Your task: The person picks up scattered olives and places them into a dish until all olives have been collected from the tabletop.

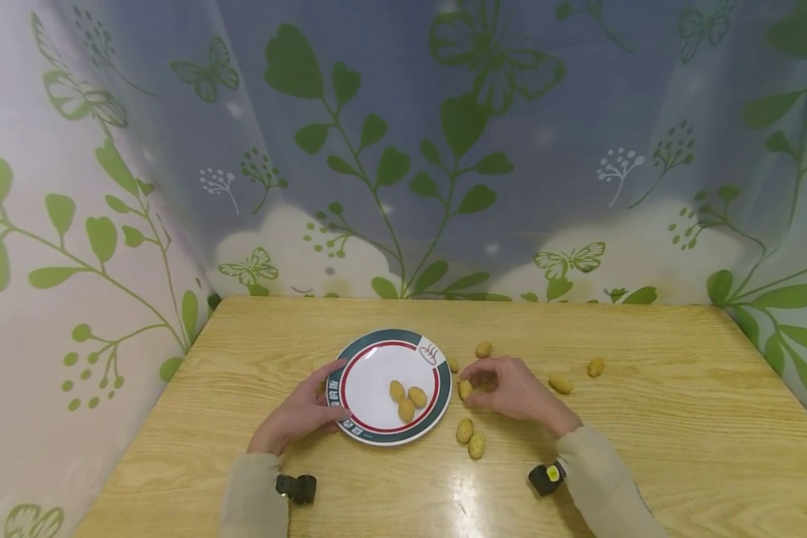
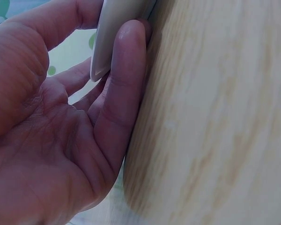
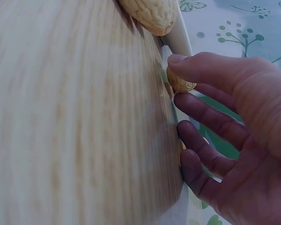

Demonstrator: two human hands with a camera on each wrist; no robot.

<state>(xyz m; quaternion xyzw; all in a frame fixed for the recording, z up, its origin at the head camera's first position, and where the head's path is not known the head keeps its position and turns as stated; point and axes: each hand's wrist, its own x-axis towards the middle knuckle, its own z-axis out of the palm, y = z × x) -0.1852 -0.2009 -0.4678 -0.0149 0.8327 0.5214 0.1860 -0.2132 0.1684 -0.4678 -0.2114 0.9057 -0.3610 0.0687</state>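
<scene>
A round white plate (image 1: 366, 373) with a dark green rim and a thin red ring stands on the table, three peanuts in their shells (image 1: 406, 409) grouped on its right half. My left hand (image 1: 300, 412) grips the plate's left edge, thumb over the rim and fingers beneath; the left wrist view shows the plate's edge (image 2: 105, 42) between them. Just off the plate's right side, my right hand (image 1: 514, 390) pinches one peanut (image 3: 180, 82) between thumb and fingertip, close over the wood. Its other fingers are loosely bent.
More peanuts lie on the wooden table (image 1: 679, 418): two (image 1: 465, 430) side by side nearer me, one (image 1: 484, 349) beyond the right hand, one by the rim, two (image 1: 561, 384) farther right. A leaf-patterned curtain (image 1: 403, 187) hangs behind the table's far edge.
</scene>
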